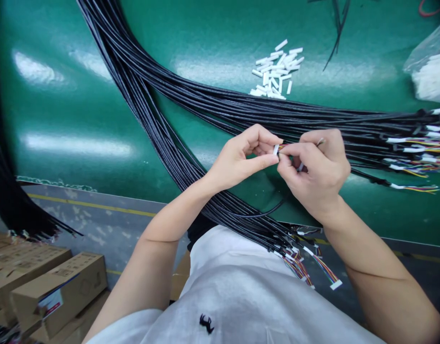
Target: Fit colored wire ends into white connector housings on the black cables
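Between the thumb and fingertips of my left hand (246, 155) is a small white connector housing (276, 149). My right hand (315, 165) meets it from the right, its thumb and forefinger pinching thin coloured wires (281, 147) at the connector's edge. A wire end pokes out above my right fingers, and most of the wires are hidden by that hand. Below the hands, a black cable (266, 212) curves up from the near bundle. That bundle (177, 157) runs under my left forearm to the table's edge, where several wire ends carry white connectors (336, 284).
A second bundle of black cables (220, 100) crosses behind my hands to stripped ends at right. Loose white connector housings (277, 69) lie in a pile beyond it. A clear bag (433, 71) of white parts sits far right. Cardboard boxes (62, 291) stand on the floor at left.
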{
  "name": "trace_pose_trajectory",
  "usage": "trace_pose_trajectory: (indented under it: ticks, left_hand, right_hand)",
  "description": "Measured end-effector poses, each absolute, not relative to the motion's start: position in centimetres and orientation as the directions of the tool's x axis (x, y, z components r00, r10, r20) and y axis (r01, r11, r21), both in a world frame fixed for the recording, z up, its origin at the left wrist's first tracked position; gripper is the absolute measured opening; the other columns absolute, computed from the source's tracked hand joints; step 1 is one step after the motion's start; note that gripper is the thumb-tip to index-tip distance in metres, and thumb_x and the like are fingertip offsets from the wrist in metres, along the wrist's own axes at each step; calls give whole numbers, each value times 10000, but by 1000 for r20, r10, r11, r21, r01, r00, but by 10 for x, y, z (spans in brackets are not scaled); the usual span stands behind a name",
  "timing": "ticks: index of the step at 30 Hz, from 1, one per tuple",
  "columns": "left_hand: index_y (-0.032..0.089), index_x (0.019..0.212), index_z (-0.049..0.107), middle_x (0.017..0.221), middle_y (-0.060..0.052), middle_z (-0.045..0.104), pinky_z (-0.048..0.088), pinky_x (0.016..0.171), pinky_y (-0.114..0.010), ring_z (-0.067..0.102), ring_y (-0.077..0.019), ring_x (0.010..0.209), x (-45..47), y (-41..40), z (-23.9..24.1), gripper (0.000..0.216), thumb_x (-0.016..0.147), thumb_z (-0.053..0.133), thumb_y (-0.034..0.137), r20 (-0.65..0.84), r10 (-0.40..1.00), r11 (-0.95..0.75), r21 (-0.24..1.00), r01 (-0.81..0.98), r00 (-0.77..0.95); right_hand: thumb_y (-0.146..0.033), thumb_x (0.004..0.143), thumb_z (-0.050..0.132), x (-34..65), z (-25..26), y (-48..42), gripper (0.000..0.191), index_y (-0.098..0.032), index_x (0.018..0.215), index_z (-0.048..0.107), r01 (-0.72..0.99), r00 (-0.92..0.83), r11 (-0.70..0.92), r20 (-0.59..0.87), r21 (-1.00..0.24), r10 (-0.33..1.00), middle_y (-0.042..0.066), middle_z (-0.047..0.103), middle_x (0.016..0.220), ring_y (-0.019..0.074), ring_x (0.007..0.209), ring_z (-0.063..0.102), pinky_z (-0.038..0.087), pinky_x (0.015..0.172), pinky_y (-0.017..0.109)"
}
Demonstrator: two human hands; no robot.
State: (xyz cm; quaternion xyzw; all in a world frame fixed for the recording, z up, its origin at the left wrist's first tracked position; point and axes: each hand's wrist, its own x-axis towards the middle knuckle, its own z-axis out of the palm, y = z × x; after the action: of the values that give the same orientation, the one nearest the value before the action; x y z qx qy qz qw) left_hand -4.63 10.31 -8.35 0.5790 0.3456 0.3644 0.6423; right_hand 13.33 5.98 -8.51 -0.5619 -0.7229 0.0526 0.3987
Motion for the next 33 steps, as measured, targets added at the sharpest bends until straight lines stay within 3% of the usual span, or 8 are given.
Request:
trace_pose_trajectory:
  ticks: [8, 11, 15, 20, 24, 28, 33]
  left_hand:
    - [214, 975, 681, 872, 2, 697, 569, 750, -260, 677, -112, 803, -46, 104, -81, 404, 761, 877, 496, -100, 868, 157, 984, -79, 486]
    - [231, 989, 674, 860, 4, 670, 565, 745, -266, 659, -116, 802, -49, 105, -82, 377, 791, 853, 498, -109, 895, 152, 986, -66, 432]
    - [247, 998, 667, 844, 4, 626, 560, 740, -280, 632, -127, 803, -52, 107, -85, 360, 813, 827, 511, -89, 935, 115, 992, -54, 343]
    - [245, 989, 663, 855, 0, 616, 538, 714, -269, 601, -119, 782, -51, 107, -86, 320, 820, 820, 467, -91, 927, 126, 989, -75, 363]
    - [243, 990, 662, 854, 2, 608, 514, 701, -252, 580, -109, 771, -50, 107, -86, 296, 819, 819, 428, -113, 926, 156, 984, -91, 360]
    - [233, 996, 662, 852, 7, 594, 494, 704, -228, 564, -93, 766, -50, 108, -87, 282, 821, 815, 392, -112, 917, 174, 976, -131, 384]
    - [228, 994, 656, 837, 11, 584, 483, 679, -213, 551, -87, 744, -52, 109, -88, 273, 810, 808, 360, -144, 915, 206, 970, -128, 376]
  right_hand:
    - [-267, 926, 634, 133, -82, 60, 140, -248, 812, 714, 695, -16, 345, 465, -631, 885, 52, 637, 854, 148, 621, 548, 449, 536, 315]
    - [-254, 899, 684, 137, -79, 63, 58, -267, 933, 729, 517, 9, 340, 402, -786, 916, 39, 615, 936, 148, 694, 590, 487, 548, 296]
    - [-244, 859, 717, 143, -82, 69, 209, -283, 1043, 627, 145, 66, 229, 240, -963, 969, 3, 594, 1088, 112, 680, 666, 554, 558, 272]
    - [-305, 968, 588, 148, -89, 73, 100, -280, 1057, 549, -28, 38, 83, 81, -996, 996, -7, 623, 1045, 114, 664, 711, 557, 506, 228]
    - [-384, 933, 694, 149, -88, 75, 170, -246, 985, 609, -144, 37, -10, -16, -990, 999, -23, 641, 976, 105, 673, 722, 580, 530, 197]
    - [-377, 918, 741, 151, -88, 77, 204, -231, 846, 619, -123, 20, 30, 27, -992, 999, -32, 625, 878, 98, 623, 695, 576, 520, 199]
    - [-407, 947, 699, 151, -90, 76, 203, -240, 849, 641, -16, 67, 73, 72, -997, 995, 2, 635, 962, 125, 654, 707, 591, 514, 238]
